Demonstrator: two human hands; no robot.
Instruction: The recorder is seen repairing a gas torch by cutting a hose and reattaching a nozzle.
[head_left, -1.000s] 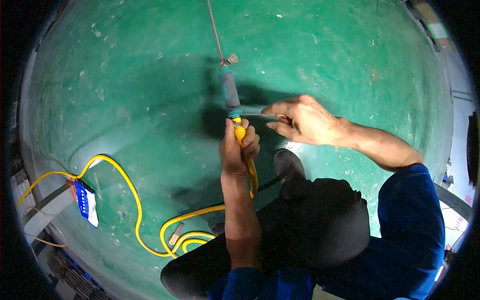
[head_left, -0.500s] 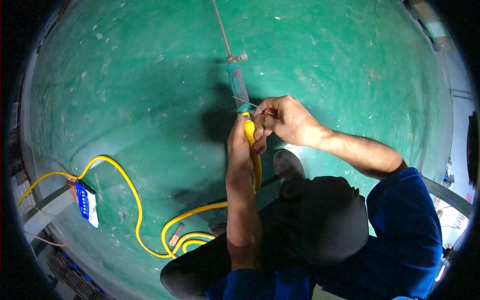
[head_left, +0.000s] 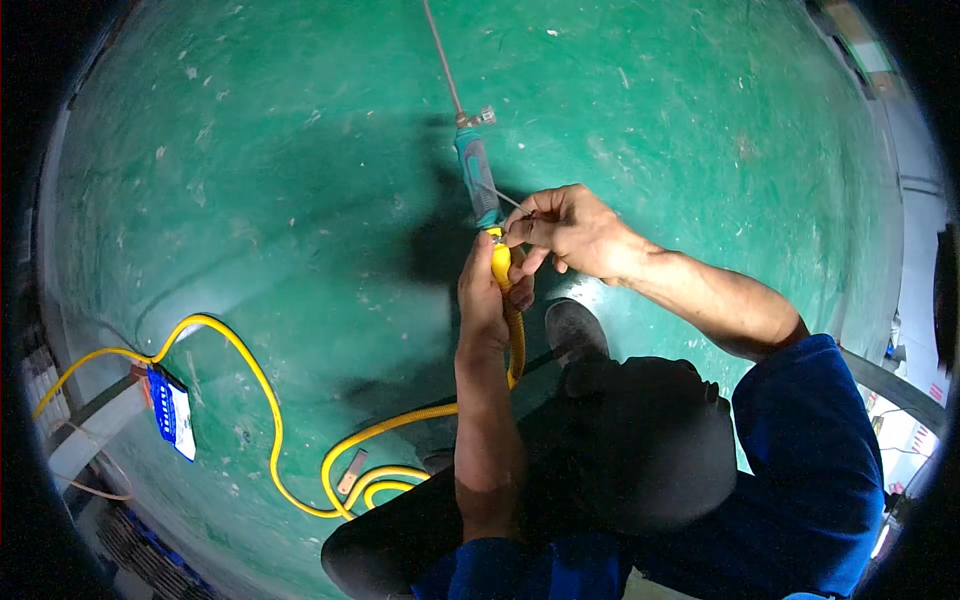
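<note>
A gas torch (head_left: 474,165) with a teal and grey handle, a side knob and a long thin metal tube points away from me. Its near end meets a yellow corrugated hose (head_left: 515,340), and a small metal hose clamp (head_left: 499,239) sits around that joint. My left hand (head_left: 482,295) is wrapped round the hose just below the clamp. In my right hand (head_left: 588,235) is a screwdriver (head_left: 503,199), its thin shaft slanting up-left across the torch handle; the fingers hide its grip. My right thumb and fingertips are at the clamp.
The hose loops over the green floor (head_left: 330,250) to the left. Beside its coils lies a small brownish flat piece (head_left: 352,471). Further left is a blue and white packet (head_left: 172,412). My dark shoe (head_left: 576,328) and knees are close below my hands.
My right hand has moved slightly left and down, bringing its fingertips to the clamp. The screwdriver shifted with it, and its red handle no longer shows. My left hand stays nearly still.
</note>
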